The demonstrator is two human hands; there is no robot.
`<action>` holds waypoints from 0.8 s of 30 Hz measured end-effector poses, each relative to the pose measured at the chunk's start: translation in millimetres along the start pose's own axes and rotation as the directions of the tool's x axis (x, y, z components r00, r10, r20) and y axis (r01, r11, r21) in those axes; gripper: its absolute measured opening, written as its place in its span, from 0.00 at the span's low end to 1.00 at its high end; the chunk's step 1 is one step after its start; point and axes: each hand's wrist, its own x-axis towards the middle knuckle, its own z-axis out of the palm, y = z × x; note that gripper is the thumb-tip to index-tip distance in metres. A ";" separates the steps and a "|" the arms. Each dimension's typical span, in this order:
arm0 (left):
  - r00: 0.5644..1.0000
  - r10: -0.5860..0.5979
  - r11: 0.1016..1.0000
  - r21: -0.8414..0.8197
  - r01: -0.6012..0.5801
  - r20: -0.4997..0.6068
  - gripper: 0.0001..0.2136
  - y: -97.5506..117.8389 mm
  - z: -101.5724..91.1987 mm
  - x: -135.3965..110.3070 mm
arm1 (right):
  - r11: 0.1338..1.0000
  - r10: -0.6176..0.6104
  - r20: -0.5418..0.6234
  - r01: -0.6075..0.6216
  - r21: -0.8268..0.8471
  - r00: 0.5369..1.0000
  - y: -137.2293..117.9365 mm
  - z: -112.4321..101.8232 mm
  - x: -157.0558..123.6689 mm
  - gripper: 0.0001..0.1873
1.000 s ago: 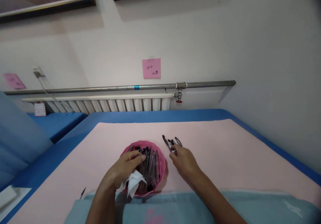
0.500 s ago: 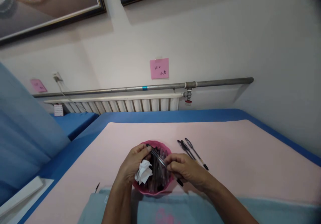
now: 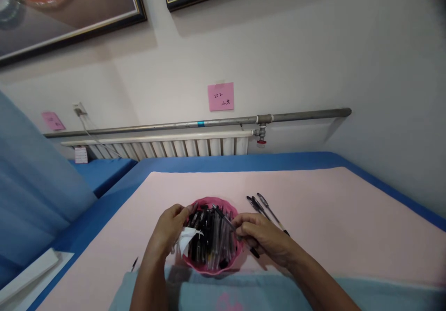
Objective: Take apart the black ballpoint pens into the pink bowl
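Note:
A pink bowl [image 3: 223, 203] full of several black pens sits on the pink table cover near me. My left hand [image 3: 167, 230] rests at the bowl's left rim, fingers curled round a white crumpled tissue [image 3: 188, 237]. My right hand [image 3: 261, 236] is at the bowl's right rim, pinching a black pen [image 3: 232, 230] that slants over the bowl, its tip poking out below my fingers. A few black pens [image 3: 265, 207] lie on the cover just right of the bowl.
The pink cover [image 3: 331, 209] lies on a blue table [image 3: 223, 161] against a white wall with a radiator [image 3: 167, 147] and a pipe [image 3: 216, 121]. A pink note [image 3: 220, 96] hangs above. One small dark pen [image 3: 134, 264] lies at the lower left. A light blue cloth [image 3: 383, 294] covers the near edge.
My right hand left the pens on the cover and took hold of a pen over the bowl. My left hand slid back to the bowl's left rim with the tissue.

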 end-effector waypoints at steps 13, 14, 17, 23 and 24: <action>0.927 0.046 0.812 -0.554 0.183 0.372 0.17 12.3 32.2 -9.7 | 0.986 -0.043 0.110 0.024 0.167 0.993 5.1 5.1 1.2 0.10; 0.919 0.049 0.808 -0.556 0.193 0.391 0.16 11.6 33.1 -9.5 | 0.985 -0.040 0.111 0.021 0.171 0.993 5.0 6.3 1.1 0.10; 0.909 0.079 0.797 -0.574 0.190 0.409 0.14 9.3 36.6 -8.9 | 0.983 -0.020 0.123 -0.003 0.185 0.992 3.6 10.0 -0.2 0.09; 0.940 0.082 0.774 -0.615 0.149 0.330 0.14 7.8 41.4 -6.7 | 0.964 0.002 0.161 -0.045 0.264 0.987 0.6 12.8 -2.4 0.12; 0.944 0.079 0.773 -0.617 0.145 0.321 0.14 7.6 41.9 -6.2 | 0.964 -0.009 0.148 -0.030 0.263 0.989 1.1 12.9 -2.2 0.12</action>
